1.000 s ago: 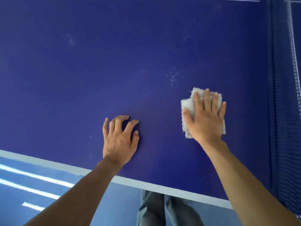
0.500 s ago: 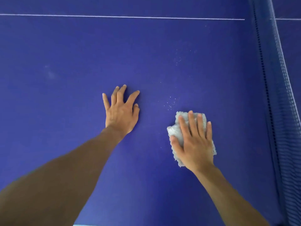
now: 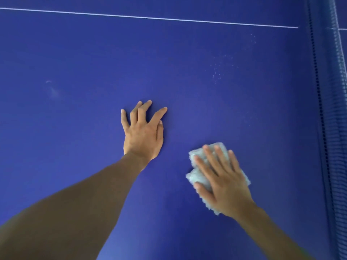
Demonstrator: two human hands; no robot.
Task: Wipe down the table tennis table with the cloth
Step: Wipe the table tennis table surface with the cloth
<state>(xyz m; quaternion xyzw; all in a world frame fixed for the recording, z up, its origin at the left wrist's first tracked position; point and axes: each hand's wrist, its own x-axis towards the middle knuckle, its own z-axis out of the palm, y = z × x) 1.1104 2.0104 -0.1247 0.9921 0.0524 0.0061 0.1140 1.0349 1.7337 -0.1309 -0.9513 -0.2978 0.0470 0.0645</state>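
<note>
The blue table tennis table [image 3: 75, 53] fills the view. My right hand [image 3: 223, 181] lies flat with straight fingers on a folded pale fluffy cloth [image 3: 197, 177] and presses it onto the surface at the lower right. The hand covers most of the cloth. My left hand [image 3: 143, 134] rests on the table to the left of the cloth, fingers spread, holding nothing. Small white specks [image 3: 217, 76] dot the surface beyond the cloth, and a faint smudge [image 3: 52, 91] shows at the far left.
The dark net [image 3: 326, 109] runs along the right side of the table. A thin white line [image 3: 150, 17] crosses the surface at the far end.
The view has moved forward over the table, so its near edge is out of sight. My right hand has drawn the cloth back toward me, away from the specks. My left hand stays planted.
</note>
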